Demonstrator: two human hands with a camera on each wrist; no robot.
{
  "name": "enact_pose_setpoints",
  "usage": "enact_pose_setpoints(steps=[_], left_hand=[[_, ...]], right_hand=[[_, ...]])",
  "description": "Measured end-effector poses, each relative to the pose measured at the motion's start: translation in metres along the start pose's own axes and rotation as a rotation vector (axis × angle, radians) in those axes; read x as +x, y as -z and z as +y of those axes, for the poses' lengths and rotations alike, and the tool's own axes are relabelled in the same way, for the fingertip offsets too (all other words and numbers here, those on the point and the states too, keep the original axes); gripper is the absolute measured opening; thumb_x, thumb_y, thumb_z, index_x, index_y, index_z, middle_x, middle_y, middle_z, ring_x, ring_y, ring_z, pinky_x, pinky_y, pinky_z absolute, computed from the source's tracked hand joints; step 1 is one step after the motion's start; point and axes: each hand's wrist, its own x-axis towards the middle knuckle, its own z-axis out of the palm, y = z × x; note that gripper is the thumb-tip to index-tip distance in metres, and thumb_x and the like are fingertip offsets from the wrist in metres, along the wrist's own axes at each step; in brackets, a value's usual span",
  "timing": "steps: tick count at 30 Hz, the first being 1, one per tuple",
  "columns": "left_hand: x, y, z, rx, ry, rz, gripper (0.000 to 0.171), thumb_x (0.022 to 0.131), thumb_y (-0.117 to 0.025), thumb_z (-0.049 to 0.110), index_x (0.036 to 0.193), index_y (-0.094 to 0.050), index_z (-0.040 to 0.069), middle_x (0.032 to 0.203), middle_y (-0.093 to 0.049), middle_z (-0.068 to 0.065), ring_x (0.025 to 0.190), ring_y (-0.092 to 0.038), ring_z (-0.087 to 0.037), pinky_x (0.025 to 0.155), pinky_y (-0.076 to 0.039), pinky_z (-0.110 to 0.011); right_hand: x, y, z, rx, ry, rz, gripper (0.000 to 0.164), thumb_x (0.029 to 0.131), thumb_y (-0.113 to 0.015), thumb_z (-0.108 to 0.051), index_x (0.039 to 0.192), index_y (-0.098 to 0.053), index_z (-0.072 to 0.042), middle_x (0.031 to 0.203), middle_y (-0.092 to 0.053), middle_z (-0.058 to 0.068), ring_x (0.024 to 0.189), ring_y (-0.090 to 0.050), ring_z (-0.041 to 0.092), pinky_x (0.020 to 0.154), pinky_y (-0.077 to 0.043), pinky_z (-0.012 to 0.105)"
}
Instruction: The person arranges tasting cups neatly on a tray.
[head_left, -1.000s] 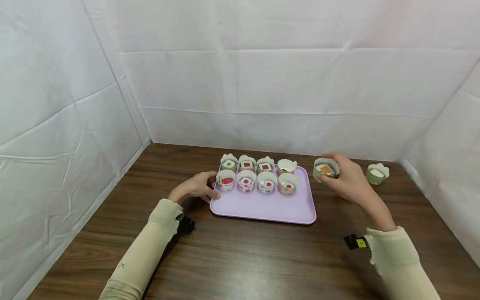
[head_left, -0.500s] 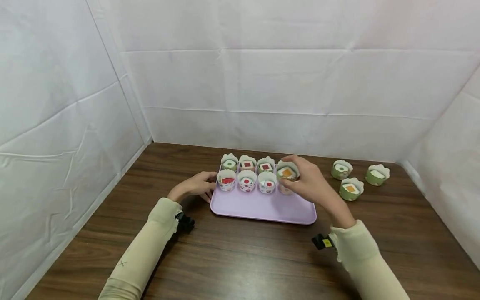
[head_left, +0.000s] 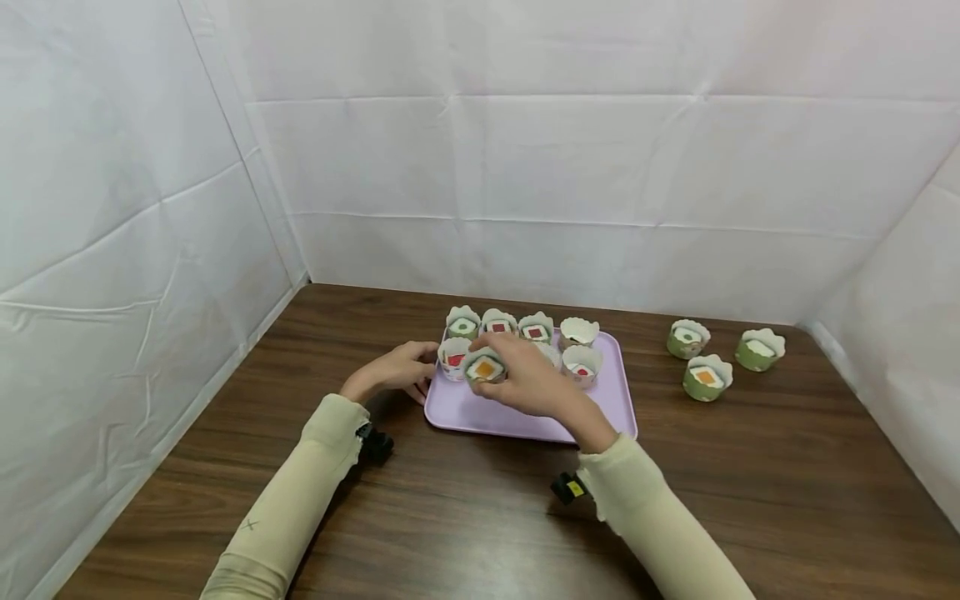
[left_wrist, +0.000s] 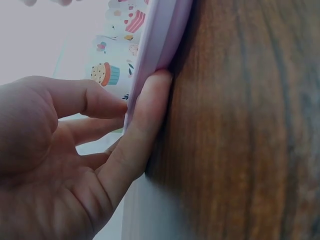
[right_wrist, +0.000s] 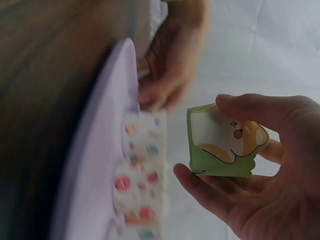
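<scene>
My right hand point(head_left: 534, 377) grips a green paper baking cup point(head_left: 483, 367) above the front row on the lilac tray point(head_left: 487, 415). Inside that cup sits a white piece with an orange square centre. The right wrist view shows a cartoon animal on the cup point(right_wrist: 215, 140), held between thumb and fingers. My left hand point(head_left: 393, 368) pinches the left rim of the tray, its fingers on both sides of the edge in the left wrist view. Two rows of patterned paper cups point(head_left: 581, 367) stand on the tray; some in the front row are hidden by my right hand.
To the tray's right, three green cups stand on the brown wooden table point(head_left: 450, 508): one with an orange-centred piece point(head_left: 707, 379), two with white pieces point(head_left: 687, 337). White cloth walls point(head_left: 562, 167) enclose the back and sides.
My right hand has carried the green cup leftwards, from right of the tray, across it to the front row's left part. My left hand has stayed at the tray's left rim.
</scene>
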Motion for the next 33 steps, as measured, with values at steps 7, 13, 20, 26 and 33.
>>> enact_pose_setpoints(steps=[7,13,20,26,33], left_hand=[[0.0,0.001,0.001,0.014,-0.042,-0.01,0.041,0.095,-0.042,0.004,0.136,-0.046,0.005,0.107,-0.057,-0.018,0.072,-0.064,-0.027,0.064,-0.061,-0.04],[-0.001,-0.001,0.0,0.007,-0.049,-0.028,0.039,0.1,-0.043,0.01,0.138,-0.044,0.007,0.111,-0.059,-0.019,0.071,-0.065,-0.026,0.064,-0.061,-0.04],[-0.002,-0.002,0.004,0.039,-0.052,-0.014,0.038,0.1,-0.047,0.018,0.137,-0.045,0.007,0.106,-0.058,-0.018,0.073,-0.064,-0.03,0.064,-0.061,-0.04],[-0.002,-0.001,0.005,0.068,-0.055,-0.002,0.03,0.1,-0.045,0.015,0.129,-0.05,0.007,0.101,-0.056,-0.017,0.073,-0.062,-0.029,0.063,-0.061,-0.039],[-0.003,-0.001,0.004,0.059,-0.04,0.0,0.035,0.1,-0.045,0.014,0.134,-0.046,0.007,0.105,-0.059,-0.017,0.073,-0.064,-0.029,0.063,-0.061,-0.039]], right_hand=[[0.008,-0.032,-0.012,0.01,-0.017,-0.05,0.048,0.082,-0.074,-0.026,0.125,-0.055,-0.019,0.113,-0.061,0.004,0.087,-0.056,0.014,0.07,-0.05,0.028],[0.007,-0.052,-0.014,0.016,-0.066,-0.084,0.048,0.086,-0.071,-0.021,0.13,-0.052,-0.018,0.128,-0.056,0.006,0.099,-0.057,0.017,0.082,-0.051,0.035],[0.006,-0.056,-0.012,-0.014,-0.079,-0.106,0.056,0.087,-0.07,-0.02,0.138,-0.047,-0.021,0.136,-0.054,0.007,0.121,-0.052,0.024,0.093,-0.049,0.041],[0.007,-0.057,-0.008,0.003,-0.081,-0.127,0.054,0.087,-0.071,-0.022,0.136,-0.048,-0.02,0.137,-0.052,0.006,0.124,-0.049,0.022,0.097,-0.048,0.041],[0.008,-0.056,-0.009,0.014,-0.116,-0.161,0.058,0.086,-0.07,-0.022,0.138,-0.046,-0.024,0.134,-0.052,0.009,0.116,-0.051,0.02,0.094,-0.048,0.039]])
